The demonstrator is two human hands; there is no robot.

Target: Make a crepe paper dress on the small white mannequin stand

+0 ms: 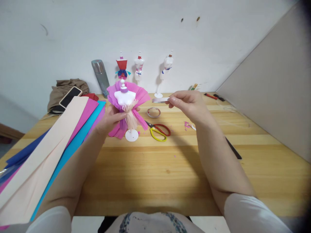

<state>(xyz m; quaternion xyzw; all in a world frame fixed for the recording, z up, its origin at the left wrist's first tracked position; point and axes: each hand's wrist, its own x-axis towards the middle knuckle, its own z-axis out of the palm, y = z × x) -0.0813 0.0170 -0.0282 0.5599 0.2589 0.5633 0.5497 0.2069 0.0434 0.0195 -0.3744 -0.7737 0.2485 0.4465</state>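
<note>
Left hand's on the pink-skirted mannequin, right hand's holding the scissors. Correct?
Not quite: in the head view, the right hand holds a thin strip; the scissors lie on the table. The left hand is on the pink-skirted mannequin.

The pink-draped mannequin (124, 96) hides part of the left hand (112, 118).

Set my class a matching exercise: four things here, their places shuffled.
1. Small white mannequin with pink ruffles
2. Scissors with red and yellow handles
3. Thin whitish strip
4. Grey metal flask

A. Pinched in the right hand
B. Standing near the white wall
C. Lying on the pale wooden tabletop
D. Held in the left hand

Pairs: 1-D, 2-C, 3-A, 4-B
</note>
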